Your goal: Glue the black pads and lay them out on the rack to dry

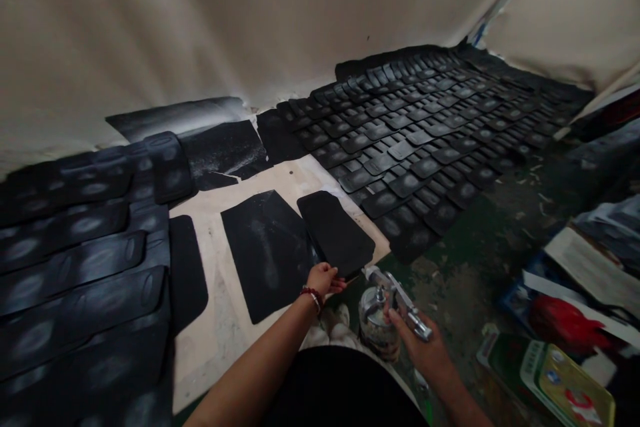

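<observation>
My left hand, with a beaded bracelet at the wrist, pinches the near edge of a flat black panel with rounded corners. The panel lies over the right part of a pale board. Beside it, to the left, a larger black sheet carries a whitish streak. My right hand is wrapped round a metal spray gun with a round cup beneath. The gun's nozzle points left, close to the panel's near right corner. Some of the right fingers are hidden behind the gun.
Overlapping black panels with whitish spots cover the floor at the right; more panels lie in rows at the left. A beige sheet wall hangs behind. A green and yellow can and a red bag are at the lower right.
</observation>
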`<state>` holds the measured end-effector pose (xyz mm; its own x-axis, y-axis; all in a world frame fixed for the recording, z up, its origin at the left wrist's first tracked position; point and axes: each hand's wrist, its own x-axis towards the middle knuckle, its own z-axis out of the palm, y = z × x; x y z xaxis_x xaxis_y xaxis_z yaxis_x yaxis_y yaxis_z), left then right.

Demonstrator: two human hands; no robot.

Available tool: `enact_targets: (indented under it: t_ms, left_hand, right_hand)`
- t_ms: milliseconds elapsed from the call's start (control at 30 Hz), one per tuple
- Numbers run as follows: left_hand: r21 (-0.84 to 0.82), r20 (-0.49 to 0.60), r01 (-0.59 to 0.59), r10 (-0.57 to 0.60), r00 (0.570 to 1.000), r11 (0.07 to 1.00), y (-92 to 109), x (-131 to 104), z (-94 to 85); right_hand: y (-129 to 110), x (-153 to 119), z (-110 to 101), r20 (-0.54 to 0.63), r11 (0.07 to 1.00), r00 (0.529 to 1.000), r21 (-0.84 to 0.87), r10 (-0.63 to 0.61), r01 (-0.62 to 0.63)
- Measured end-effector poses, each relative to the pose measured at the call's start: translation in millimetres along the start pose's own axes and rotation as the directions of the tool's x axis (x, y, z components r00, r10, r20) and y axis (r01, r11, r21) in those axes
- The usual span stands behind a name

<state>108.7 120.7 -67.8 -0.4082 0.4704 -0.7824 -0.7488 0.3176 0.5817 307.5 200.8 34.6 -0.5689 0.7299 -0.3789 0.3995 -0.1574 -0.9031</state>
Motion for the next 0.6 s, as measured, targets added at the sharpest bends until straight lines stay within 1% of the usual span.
enact_targets:
  t_ms: [133, 200, 333, 467, 533, 600]
  left_hand:
    - [0.01, 0.003, -0.013, 0.013, 1.0, 1.0, 0.1, -1.3, -0.8]
    - [0.005, 0.004, -0.018, 0.018, 1.0, 1.0, 0.6, -2.5, -0.6]
    - [0.005, 0.011, -0.025, 0.025, 1.0, 1.0, 1.7, -3.5, 0.5]
    - [0.002, 0.0, -0.014, 0.014, 1.0, 1.0, 2.7, -3.6, 0.9]
    - [-0.001, -0.002, -0.012, 0.012, 1.0, 1.0, 3.0, -4.3, 0.8]
    - [-0.002, -0.007, -0.01, 0.01, 1.0, 1.0, 3.1, -5.6, 1.0]
  right_hand:
    - [-4.0, -0.2, -4.0, -0.079, 0.999, 0.997, -0.048, -0.025, 0.021]
    - [-5.4, -1.9, -8.4, -0.098, 0.997, 0.995, -0.072, -0.018, 0.011]
    - [-6.6, -6.1, -16.2, -0.052, 0.996, 0.998, -0.087, 0.028, -0.032]
    - [-7.9, -6.0, -13.8, -0.02, 0.997, 0.998, -0.038, 0.067, -0.067]
    - [-10.0, -3.1, -9.6, -0.022, 0.998, 0.998, -0.008, 0.059, -0.059]
    - [-13.5, 0.5, -6.2, -0.042, 1.0, 0.999, -0.023, 0.02, -0.021]
